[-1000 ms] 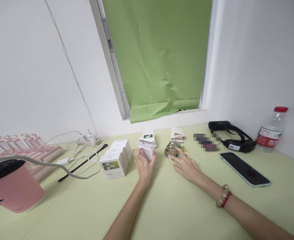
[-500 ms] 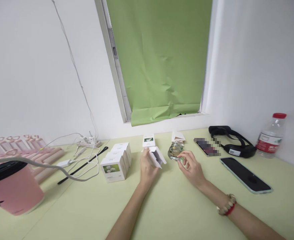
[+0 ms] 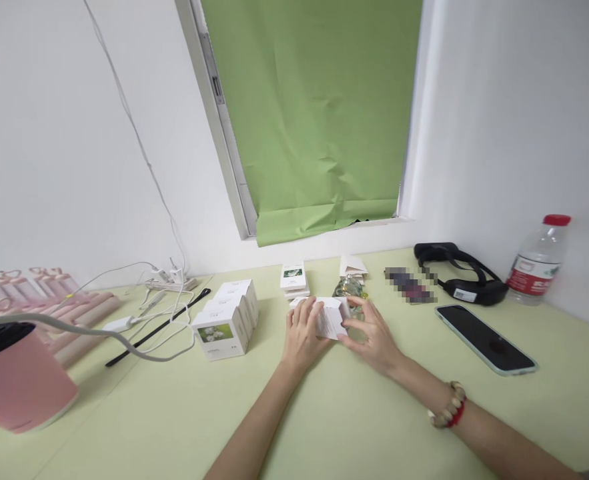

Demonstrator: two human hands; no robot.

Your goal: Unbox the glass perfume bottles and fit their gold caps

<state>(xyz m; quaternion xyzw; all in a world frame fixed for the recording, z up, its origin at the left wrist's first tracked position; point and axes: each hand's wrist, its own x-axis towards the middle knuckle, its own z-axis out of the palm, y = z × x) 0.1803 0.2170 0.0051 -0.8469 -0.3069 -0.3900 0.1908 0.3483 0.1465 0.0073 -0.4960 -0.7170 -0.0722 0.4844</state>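
Note:
A small white carton [image 3: 329, 324] lies tilted between my two hands, low over the table. My left hand [image 3: 301, 328] is closed around its left side, fingers over the top. At the right end of the carton, the thumb and fingers of my right hand [image 3: 374, 333] grip its edges; whether something small is also between them is hidden. Just behind the carton is a clear glass dish [image 3: 347, 287] with shiny contents I cannot make out, partly covered by my right hand. Farther back lie flat white cartons with a green picture [image 3: 293, 275] and folded white paper pieces [image 3: 353, 266].
A row of white boxes [image 3: 224, 327] stands left of my hands. Beyond them are white cables [image 3: 174, 313], a black strap [image 3: 159, 327], pink tubes [image 3: 89, 320] and a pink cup [image 3: 24, 380]. To the right lie a phone [image 3: 487, 339], a black headset [image 3: 467, 283] and a water bottle [image 3: 538, 267].
My right hand has moved left from beside the glass dish to the carton's end. My left hand has turned the carton, so a printed side now faces me. The view has shifted slightly.

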